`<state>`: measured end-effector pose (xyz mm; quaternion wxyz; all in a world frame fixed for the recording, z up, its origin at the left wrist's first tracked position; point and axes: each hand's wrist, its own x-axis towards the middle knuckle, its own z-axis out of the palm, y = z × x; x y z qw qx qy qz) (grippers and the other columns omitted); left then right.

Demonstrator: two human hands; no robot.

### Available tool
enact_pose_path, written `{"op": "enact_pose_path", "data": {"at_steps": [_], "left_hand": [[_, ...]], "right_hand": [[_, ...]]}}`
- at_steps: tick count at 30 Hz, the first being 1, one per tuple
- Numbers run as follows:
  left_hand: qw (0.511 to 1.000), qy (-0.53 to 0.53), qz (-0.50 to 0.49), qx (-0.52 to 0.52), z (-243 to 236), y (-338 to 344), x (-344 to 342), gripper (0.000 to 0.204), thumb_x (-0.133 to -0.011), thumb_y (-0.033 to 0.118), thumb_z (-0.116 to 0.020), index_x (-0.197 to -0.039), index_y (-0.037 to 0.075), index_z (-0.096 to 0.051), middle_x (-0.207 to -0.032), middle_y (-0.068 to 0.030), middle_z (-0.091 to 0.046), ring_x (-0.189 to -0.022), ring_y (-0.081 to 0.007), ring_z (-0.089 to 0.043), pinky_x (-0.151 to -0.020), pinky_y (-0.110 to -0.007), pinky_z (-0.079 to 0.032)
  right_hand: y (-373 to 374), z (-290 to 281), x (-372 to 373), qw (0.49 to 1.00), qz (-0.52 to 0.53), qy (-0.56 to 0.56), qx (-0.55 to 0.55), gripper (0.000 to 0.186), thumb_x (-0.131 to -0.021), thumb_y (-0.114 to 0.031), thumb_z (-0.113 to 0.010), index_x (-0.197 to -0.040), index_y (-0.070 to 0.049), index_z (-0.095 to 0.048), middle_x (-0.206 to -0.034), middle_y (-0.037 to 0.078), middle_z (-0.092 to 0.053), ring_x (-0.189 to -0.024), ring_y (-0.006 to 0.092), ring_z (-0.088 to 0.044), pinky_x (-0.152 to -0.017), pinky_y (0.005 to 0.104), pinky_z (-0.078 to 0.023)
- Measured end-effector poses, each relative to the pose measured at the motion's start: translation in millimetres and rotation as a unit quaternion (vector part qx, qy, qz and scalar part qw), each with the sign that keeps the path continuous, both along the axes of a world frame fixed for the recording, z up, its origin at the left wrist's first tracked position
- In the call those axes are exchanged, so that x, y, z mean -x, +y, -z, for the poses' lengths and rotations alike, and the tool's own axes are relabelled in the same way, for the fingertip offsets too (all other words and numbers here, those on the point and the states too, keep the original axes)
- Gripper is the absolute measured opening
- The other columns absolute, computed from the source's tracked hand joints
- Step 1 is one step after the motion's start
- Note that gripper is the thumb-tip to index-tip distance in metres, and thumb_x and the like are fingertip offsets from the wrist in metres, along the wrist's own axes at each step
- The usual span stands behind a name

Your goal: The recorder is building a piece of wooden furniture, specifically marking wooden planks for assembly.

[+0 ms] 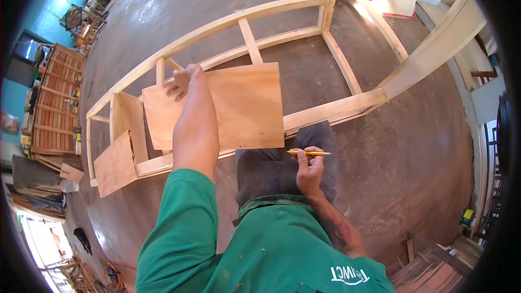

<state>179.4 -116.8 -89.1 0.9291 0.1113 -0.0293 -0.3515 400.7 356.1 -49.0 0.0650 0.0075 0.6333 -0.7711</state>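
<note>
A rectangular plywood panel (247, 106) lies across a long wooden frame (304, 116) in front of me. My left hand (184, 81) is over the panel's far left part, fingers spread and slightly blurred; whether they press on the wood I cannot tell. Near my lap my right hand (309, 168) grips a yellow pencil (321, 153), its eraser end pointing right. A smaller plywood piece (115, 165) leans at the frame's left end, beside an upright board (129, 122) set inside the frame.
The frame's posts and rails (325, 0) rise at the far right, and a wide pale board (439, 49) slants there. A slatted wooden rack (56, 100) stands along the left wall. Wood offcuts (434, 266) lie at the lower right on the concrete floor (401, 168).
</note>
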Motion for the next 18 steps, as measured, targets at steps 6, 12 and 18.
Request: {"op": "enact_pose_path", "data": {"at_steps": [6, 12, 18], "left_hand": [[0.906, 0.402, 0.070, 0.115, -53.7, 38.3, -17.9, 0.055, -0.099, 0.052, -0.038, -0.150, 0.031, -0.036, -0.163, -0.0026, -0.022, -0.151, -0.0301, -0.016, -0.112, -0.051, -0.022], [0.871, 0.424, 0.083, 0.234, -50.8, 27.2, -24.6, 0.055, -0.100, 0.049, -0.035, -0.153, 0.034, -0.026, -0.162, -0.0045, -0.025, -0.151, -0.0228, -0.018, -0.112, -0.042, -0.025], [0.889, 0.418, 0.071, 0.172, -65.7, 50.5, -21.5, 0.047, -0.105, 0.035, -0.025, -0.152, 0.031, -0.028, -0.164, -0.0044, -0.018, -0.151, -0.0228, -0.014, -0.121, -0.043, -0.015]], "right_hand": [[-20.0, -6.2, 11.6, 1.000, 0.001, 0.011, -0.025, 0.019, -0.100, -0.011, -0.056, -0.111, -0.001, -0.045, -0.098, 0.013, -0.068, -0.081, 0.0115, -0.063, -0.074, 0.0236, -0.051], [-31.7, -3.8, 17.6, 0.999, -0.021, -0.003, -0.031, 0.018, -0.101, -0.011, -0.055, -0.111, -0.001, -0.044, -0.098, 0.013, -0.068, -0.082, 0.0119, -0.063, -0.077, 0.0237, -0.052], [-31.8, -6.6, 19.9, 0.999, -0.008, -0.006, -0.048, 0.018, -0.100, -0.011, -0.056, -0.110, -0.002, -0.044, -0.098, 0.013, -0.068, -0.081, 0.0119, -0.062, -0.077, 0.0232, -0.051]]}}
